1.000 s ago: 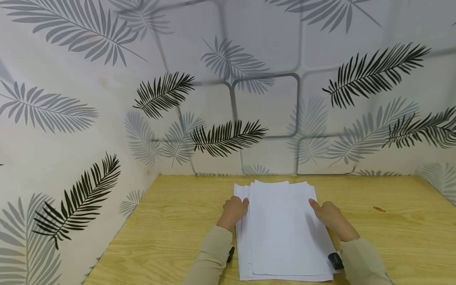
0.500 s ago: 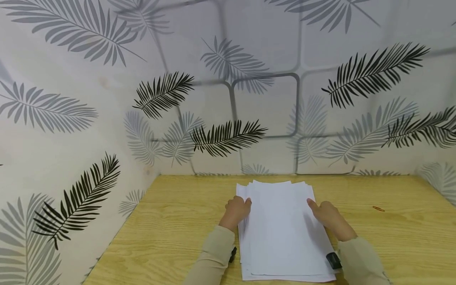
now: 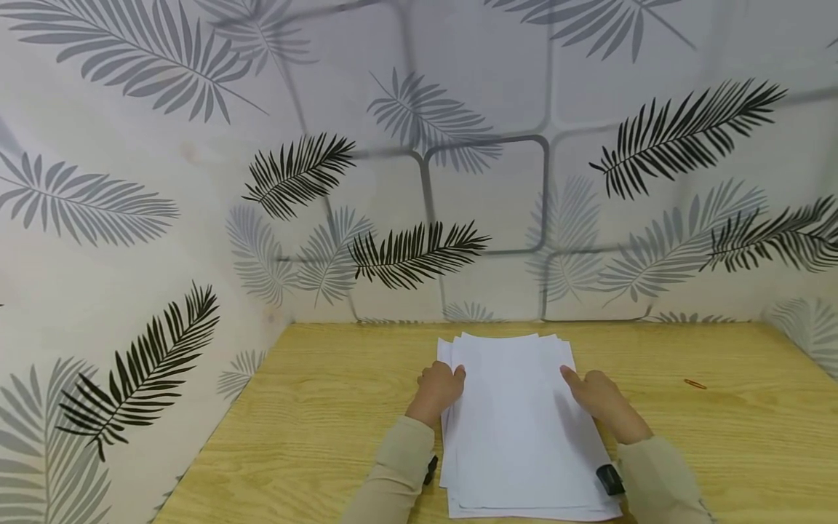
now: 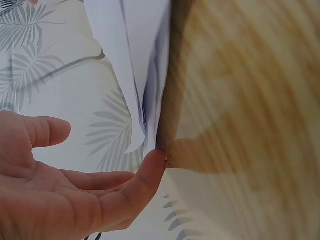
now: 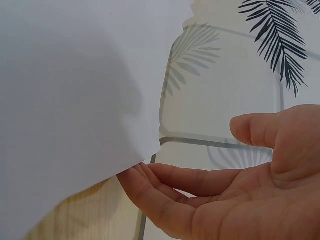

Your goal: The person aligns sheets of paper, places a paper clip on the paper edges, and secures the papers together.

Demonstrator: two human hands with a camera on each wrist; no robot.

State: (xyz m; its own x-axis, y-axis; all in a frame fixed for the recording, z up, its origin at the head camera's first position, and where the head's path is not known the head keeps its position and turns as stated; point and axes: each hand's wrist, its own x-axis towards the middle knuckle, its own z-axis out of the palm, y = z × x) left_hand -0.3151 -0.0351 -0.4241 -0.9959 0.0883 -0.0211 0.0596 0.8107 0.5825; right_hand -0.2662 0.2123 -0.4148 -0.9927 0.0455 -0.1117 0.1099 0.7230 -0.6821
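A stack of white paper sheets [image 3: 517, 429] lies on the table with its edges uneven, most plainly along the left side and the bottom. At its left edge is my left hand [image 3: 437, 391]; in the left wrist view its bent fingers [image 4: 132, 192] touch the edges of the sheets [image 4: 142, 65] near the tabletop, the thumb apart from them. My right hand [image 3: 604, 402] is at the right edge. In the right wrist view its fingertips [image 5: 131, 181] meet the edge of the paper [image 5: 65, 110], partly hidden beneath it, with the thumb raised clear.
An orange paper clip [image 3: 695, 383] lies on the wood-grain table [image 3: 314, 422], right of the stack. A leaf-patterned wall covering [image 3: 491, 189] rises behind the table and along its left side. A dark band shows at each wrist.
My left hand has shifted right along with the lower sheets on that side. My right hand has moved slightly left, and less of the lower sheets shows at the left edge.
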